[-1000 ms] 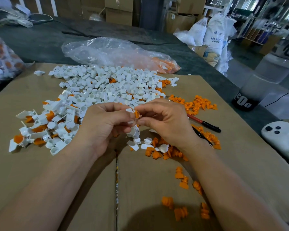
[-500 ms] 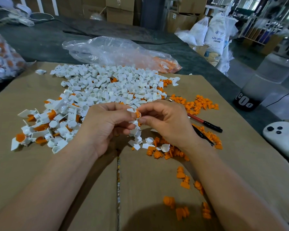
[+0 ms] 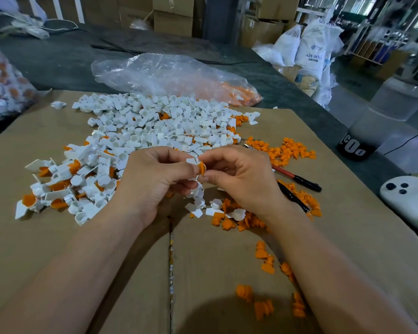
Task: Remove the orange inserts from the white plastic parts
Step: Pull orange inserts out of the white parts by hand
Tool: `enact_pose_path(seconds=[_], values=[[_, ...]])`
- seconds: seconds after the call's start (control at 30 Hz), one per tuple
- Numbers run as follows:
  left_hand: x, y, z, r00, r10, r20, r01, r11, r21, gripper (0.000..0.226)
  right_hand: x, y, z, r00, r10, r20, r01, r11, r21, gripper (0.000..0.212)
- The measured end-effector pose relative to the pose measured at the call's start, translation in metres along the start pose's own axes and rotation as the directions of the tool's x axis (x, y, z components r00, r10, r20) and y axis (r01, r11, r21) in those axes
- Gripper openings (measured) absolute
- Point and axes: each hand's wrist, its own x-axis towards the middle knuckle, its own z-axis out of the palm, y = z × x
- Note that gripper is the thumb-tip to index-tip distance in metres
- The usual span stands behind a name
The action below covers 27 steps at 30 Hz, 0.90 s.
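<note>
1. Head camera is looking down at two bare forearms reaching over a sheet of cardboard, which is lying on a dark bench.
2. Above the middle of the cardboard, the left hand and the right hand are meeting, fingertips almost touching.
3. The left fingers are curling in and pinching a small white part.
4. The right fingers are pinching the orange insert, which is sticking out of that white part between the two hands.
5. A heap of white parts is lying beyond and to the left of the hands, some showing orange inside.
6. The loose orange inserts are lying scattered to the right of the hands, with more under the right wrist and nearer the viewer.
7. A red and black pen is lying just right of the right hand.
8. A clear plastic bag is lying on the bench behind the heap, with orange pieces showing in its right end.
</note>
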Motion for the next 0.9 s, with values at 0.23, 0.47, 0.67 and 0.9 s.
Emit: enact_pose_path(seconds=[0.23, 0.47, 0.67, 0.9], values=[[-0.0004, 0.0012, -0.0002, 1.0, 0.003, 0.005, -0.003, 1.0, 0.003, 0.015, -0.0003, 0.0002, -0.0006, 1.0, -0.022, -0.017, 0.022, 1.0, -0.011, 0.023], [-0.0008, 0.0014, 0.0012, 1.0, 0.011, -0.006, -0.011, 1.0, 0.006, 0.017, -0.0017, 0.0042, -0.0023, 0.99, 0.136, 0.028, -0.137, 0.99, 0.03, 0.039], [-0.0018, 0.0016, 0.0, 0.999, 0.031, 0.006, -0.032, 0.999, 0.032, 0.016, 0.0007, -0.0028, -0.0023, 1.0, 0.01, 0.015, -0.011, 1.0, 0.02, 0.028], [-0.0026, 0.0024, 0.0009, 0.998, 0.066, -0.001, -0.066, 0.996, 0.055, 0.014, 0.0004, -0.0011, -0.0031, 1.0, 0.024, 0.0, -0.024, 1.0, -0.011, 0.033]])
